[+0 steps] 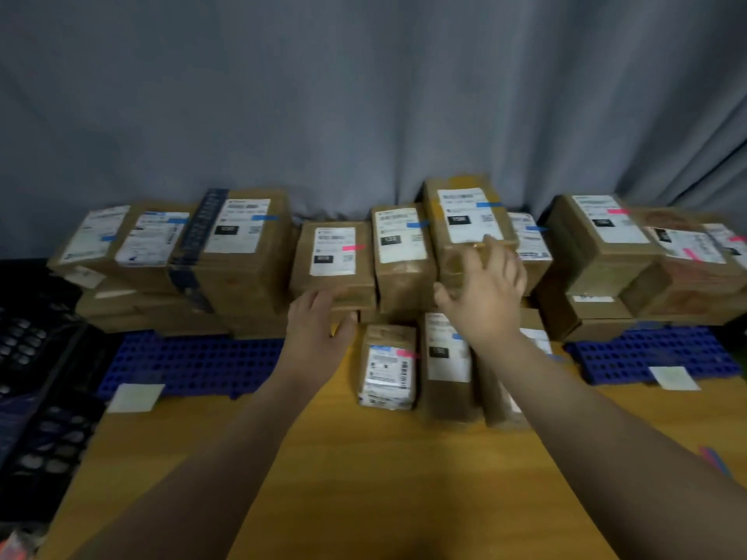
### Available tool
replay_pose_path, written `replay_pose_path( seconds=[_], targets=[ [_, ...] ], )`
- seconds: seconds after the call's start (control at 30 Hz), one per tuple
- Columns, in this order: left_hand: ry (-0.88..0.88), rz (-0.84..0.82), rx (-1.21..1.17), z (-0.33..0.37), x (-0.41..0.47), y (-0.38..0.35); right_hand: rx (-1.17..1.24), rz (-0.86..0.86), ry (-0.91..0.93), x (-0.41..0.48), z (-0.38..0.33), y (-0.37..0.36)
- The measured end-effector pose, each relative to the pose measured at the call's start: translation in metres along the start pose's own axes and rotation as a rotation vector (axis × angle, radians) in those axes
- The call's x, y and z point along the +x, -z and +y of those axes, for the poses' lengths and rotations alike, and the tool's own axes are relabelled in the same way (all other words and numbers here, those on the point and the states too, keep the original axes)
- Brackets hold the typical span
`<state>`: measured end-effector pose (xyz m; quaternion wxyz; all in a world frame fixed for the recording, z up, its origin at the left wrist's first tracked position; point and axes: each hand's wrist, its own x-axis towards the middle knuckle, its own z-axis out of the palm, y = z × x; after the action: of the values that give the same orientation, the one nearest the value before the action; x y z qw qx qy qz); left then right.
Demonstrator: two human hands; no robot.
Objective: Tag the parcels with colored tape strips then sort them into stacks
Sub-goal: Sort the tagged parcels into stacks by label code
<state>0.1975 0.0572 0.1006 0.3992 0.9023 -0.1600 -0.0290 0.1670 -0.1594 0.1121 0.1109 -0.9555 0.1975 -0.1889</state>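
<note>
Right hand (489, 293): fingers spread and fairly straight, laid against the front face of the tall blue-tagged parcel (465, 212), thumb stretched out to the side. The edges are blurred.
Left hand (319, 321): relaxed and spread, holding nothing. Its fingertips are at the lower front edge of the pink-tagged parcel (333, 252), thumb apart.
Tall blue-tagged parcel: top of the middle pile at the back of the table, with a white label up and a blue strip at the label's right edge.
Pink-tagged parcel: just left of it in the same row, with one blue-tagged box (402, 244) between them.
Small parcel (388, 365): lies on the table between the forearms, pink strip near its top corner. A long flat parcel (446, 365) lies just beside it.
Left stack (174, 252): brown boxes with blue strips, standing on a blue grid mat (194, 361).
Right stack (630, 252): boxes with pink strips, on a second blue mat (655, 353).
Paper notes: one white square (135, 397) at the front of the left mat, another (673, 377) on the right mat.
Table (364, 478): yellow-orange top.
Backdrop: grey curtain (364, 95) behind, black crates (36, 377) at the far left.
</note>
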Motion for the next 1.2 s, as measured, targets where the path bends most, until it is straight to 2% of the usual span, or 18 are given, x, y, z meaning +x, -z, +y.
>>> replay_pose_path(
  seconds=[0.2,0.43,0.63,0.73,0.93,1.1,1.2],
  targets=[
    [-0.005,0.055,-0.013,0.056,0.007,-0.052,-0.145,-0.298,-0.137,0.047,0.050,0.007],
    [0.131,0.085,0.002,0.064,-0.001,-0.060,-0.052,-0.430,-0.295,0.085,0.024,-0.002],
    [0.165,0.078,0.013,0.062,0.002,-0.053,0.073,-0.250,-0.291,0.080,0.031,-0.012],
    [0.155,0.084,-0.019,0.067,0.006,-0.052,0.116,-0.218,-0.268,0.077,0.034,-0.010],
    [0.134,0.079,-0.117,0.079,0.014,-0.059,0.208,-0.079,-0.176,0.065,0.050,0.018],
    [0.142,0.059,-0.383,0.098,0.008,-0.051,0.317,0.133,-0.061,0.042,0.048,0.047],
    [0.130,0.023,-0.618,0.107,0.000,-0.033,0.447,0.125,0.032,0.027,0.025,0.057]
  ],
)
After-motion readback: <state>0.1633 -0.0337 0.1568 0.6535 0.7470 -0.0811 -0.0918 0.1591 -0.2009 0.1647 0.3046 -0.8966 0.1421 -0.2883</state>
